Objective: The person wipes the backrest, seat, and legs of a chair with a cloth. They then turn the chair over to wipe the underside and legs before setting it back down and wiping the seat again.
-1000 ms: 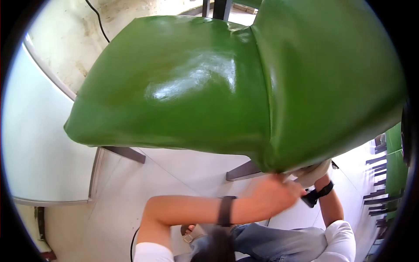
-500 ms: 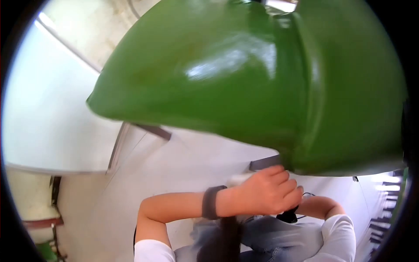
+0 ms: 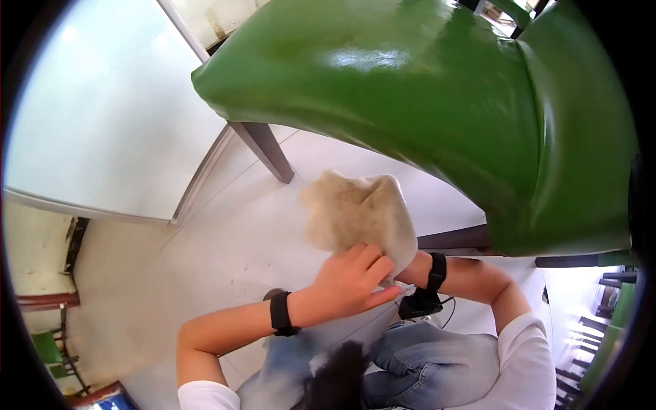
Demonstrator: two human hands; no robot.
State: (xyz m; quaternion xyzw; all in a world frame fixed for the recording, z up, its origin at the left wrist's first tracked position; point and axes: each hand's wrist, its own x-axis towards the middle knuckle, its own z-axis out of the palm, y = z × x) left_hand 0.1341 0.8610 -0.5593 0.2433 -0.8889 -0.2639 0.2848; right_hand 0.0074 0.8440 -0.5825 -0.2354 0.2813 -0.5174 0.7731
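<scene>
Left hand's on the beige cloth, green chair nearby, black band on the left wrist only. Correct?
"Only" is wrong: the head view shows a left black band and a right black band, one per wrist. Rest stands: left hand on the beige cloth, green chair nearby.

I've got the left arm (image 3: 236, 333) out to the side, left elbow (image 3: 188, 336) bent hard, forearm angled inward and slightly forward, left hand (image 3: 342, 285) back-side up with fingers curled together and thumb sticking out toward the right hand (image 3: 408, 275). Right arm (image 3: 471, 279) roughly mirrors it: right elbow (image 3: 507, 283) bent outward, forearm coming in across the front, hands close together. Most of the right hand is hidden, so I can't read its finger pose.
</scene>
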